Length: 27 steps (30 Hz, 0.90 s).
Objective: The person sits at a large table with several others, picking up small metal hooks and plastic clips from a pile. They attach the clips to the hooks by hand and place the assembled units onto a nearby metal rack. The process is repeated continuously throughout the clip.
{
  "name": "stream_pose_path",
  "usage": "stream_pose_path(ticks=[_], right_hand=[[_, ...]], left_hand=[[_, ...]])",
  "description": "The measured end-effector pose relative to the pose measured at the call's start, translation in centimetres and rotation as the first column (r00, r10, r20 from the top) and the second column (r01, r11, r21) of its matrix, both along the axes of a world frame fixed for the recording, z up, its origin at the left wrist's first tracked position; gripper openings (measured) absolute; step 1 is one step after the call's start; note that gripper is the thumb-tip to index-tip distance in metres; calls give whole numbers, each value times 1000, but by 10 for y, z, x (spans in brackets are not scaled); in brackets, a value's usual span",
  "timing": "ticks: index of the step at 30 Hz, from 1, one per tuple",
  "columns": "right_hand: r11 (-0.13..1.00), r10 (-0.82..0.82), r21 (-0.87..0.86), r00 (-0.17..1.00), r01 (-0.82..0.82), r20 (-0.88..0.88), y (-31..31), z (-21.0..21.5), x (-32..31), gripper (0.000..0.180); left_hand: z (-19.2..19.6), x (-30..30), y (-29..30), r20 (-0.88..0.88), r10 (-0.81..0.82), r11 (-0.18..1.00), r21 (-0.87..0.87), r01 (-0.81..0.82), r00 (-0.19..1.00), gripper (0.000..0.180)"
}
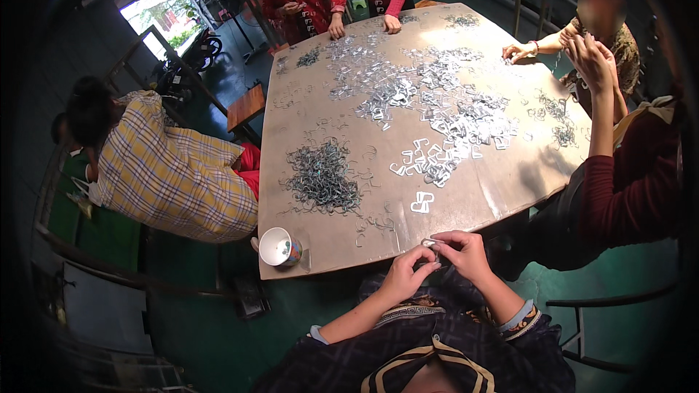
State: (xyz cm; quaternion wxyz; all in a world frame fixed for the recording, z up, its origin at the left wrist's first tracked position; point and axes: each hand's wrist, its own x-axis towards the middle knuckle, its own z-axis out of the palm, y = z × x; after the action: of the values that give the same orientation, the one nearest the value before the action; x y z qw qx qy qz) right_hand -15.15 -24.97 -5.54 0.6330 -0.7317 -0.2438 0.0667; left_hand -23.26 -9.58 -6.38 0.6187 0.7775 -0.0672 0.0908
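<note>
Two hands are seen in the head view at the near edge of the bench (306, 247). A small metal clip (429, 243) is pinched between the left hand (406, 271) and right hand (464, 249), both grips narrow. A wire pile (322, 175) and a cup (279, 247) are noted nearby.

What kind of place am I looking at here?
Likely a small hand-assembly workshop: several people sit round a big worktable strewn with small metal parts, beside a heap of wire clips.
</note>
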Motion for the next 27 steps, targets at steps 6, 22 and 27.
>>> stream_pose_path(ticks=[6, 22, 27], right_hand=[[995, -93, -21, 994, 95, 61, -6, 1, -19, 21], [987, -125, -45, 915, 154, 384, -1, 0, -42, 26], [974, -173, -76, 918, 213, 356, -8, -5, -43, 28]], left_hand=[[-5, 1, -6, 34, 30, 994, 103, -33, 999, 13], [-30, -5, 7, -100, 72, 997, -21, -74, 992, 15], [-36, 17, 49, -4, 414, 881, 255, -399, 910, 12]])
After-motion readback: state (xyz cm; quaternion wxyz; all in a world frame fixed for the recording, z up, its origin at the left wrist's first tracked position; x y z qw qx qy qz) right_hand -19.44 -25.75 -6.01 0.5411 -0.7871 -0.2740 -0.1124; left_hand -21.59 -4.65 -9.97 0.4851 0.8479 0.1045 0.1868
